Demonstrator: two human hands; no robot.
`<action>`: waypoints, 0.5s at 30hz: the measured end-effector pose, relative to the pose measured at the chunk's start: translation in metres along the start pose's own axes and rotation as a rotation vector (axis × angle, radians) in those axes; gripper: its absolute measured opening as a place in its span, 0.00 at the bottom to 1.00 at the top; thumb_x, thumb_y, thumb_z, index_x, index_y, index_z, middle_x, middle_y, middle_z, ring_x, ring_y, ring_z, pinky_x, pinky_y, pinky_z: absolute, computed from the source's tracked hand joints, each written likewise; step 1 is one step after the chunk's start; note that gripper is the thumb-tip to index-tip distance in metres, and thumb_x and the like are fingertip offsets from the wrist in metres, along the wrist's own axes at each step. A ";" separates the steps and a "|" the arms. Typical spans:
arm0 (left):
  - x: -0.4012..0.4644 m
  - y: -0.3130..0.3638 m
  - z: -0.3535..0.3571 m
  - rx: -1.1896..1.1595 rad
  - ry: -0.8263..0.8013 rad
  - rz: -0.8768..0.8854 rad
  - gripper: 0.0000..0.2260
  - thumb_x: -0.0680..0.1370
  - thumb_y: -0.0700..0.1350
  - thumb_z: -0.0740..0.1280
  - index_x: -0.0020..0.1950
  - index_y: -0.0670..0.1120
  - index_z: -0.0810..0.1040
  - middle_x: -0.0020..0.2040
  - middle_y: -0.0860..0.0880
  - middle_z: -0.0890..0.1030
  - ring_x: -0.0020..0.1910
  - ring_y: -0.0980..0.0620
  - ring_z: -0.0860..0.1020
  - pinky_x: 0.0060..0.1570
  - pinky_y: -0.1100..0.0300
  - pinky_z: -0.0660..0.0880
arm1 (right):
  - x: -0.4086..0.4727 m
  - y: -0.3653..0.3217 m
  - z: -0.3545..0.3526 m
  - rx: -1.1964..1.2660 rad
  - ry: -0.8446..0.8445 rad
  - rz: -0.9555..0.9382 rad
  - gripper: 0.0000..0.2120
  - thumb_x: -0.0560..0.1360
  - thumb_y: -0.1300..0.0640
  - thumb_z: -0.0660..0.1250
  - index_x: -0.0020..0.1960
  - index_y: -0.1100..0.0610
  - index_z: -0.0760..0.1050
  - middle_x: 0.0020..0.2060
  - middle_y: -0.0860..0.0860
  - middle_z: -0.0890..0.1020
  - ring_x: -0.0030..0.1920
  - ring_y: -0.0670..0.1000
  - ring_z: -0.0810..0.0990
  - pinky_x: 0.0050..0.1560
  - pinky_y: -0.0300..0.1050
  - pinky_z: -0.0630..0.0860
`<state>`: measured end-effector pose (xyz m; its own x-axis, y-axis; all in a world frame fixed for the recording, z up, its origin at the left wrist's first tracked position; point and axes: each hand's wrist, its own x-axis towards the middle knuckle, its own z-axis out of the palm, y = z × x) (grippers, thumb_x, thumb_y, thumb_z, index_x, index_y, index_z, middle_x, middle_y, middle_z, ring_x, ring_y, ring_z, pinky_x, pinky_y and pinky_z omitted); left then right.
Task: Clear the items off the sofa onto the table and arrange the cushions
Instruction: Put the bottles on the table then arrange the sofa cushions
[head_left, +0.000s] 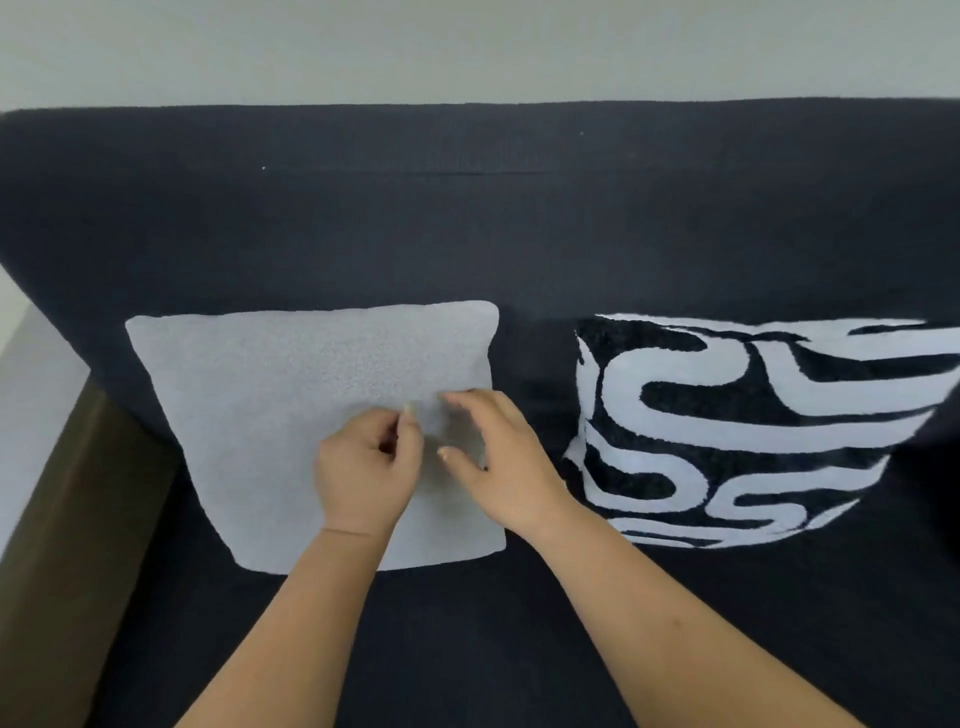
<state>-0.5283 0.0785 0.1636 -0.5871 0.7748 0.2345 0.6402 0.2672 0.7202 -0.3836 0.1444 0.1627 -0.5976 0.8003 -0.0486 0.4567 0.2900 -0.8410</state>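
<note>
- Cushions first: the plain grey cushion (311, 431) leans against the backrest toward the left end of the sofa (467, 218), and the black-and-white patterned cushion (737, 431) stands beside it, apart, toward the right end.
- Both hands are on the grey one's face! The left hand (366, 467) is curled, thumb and fingers pinched together at the fabric; whether it actually has cloth between them I cannot tell.
- The right hand (498, 457) is spread, fingertips touching the cover, gripping nothing.
- Handling call: it looks soft, light and squashy, so it should give under a press; best held by its side edges or corners for squaring up.
- Hard to read: the patterned cushion runs off the frame's right edge, and no table or loose items show anywhere here.
</note>
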 end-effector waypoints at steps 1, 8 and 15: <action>-0.004 0.020 0.012 -0.039 -0.027 0.046 0.19 0.78 0.52 0.61 0.28 0.49 0.70 0.23 0.54 0.70 0.24 0.50 0.71 0.26 0.57 0.69 | -0.007 0.002 -0.014 0.014 0.027 -0.008 0.25 0.77 0.53 0.68 0.72 0.47 0.68 0.66 0.45 0.71 0.66 0.43 0.70 0.64 0.36 0.69; -0.051 0.173 0.104 -0.202 -0.221 0.184 0.13 0.77 0.51 0.63 0.37 0.47 0.81 0.29 0.55 0.78 0.30 0.54 0.77 0.32 0.57 0.75 | -0.081 0.056 -0.157 0.125 0.377 0.090 0.21 0.77 0.58 0.67 0.69 0.47 0.70 0.62 0.41 0.74 0.63 0.40 0.74 0.60 0.40 0.76; -0.131 0.324 0.245 -0.257 -0.568 0.162 0.05 0.77 0.49 0.71 0.42 0.51 0.83 0.32 0.53 0.82 0.34 0.54 0.81 0.39 0.56 0.79 | -0.205 0.176 -0.333 0.145 0.674 0.325 0.22 0.77 0.58 0.68 0.70 0.48 0.70 0.61 0.42 0.75 0.62 0.37 0.73 0.60 0.40 0.76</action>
<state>-0.1232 0.2042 0.2062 -0.0938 0.9954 0.0215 0.5183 0.0304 0.8547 0.0389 0.2058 0.2038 0.1050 0.9945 -0.0056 0.4222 -0.0496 -0.9051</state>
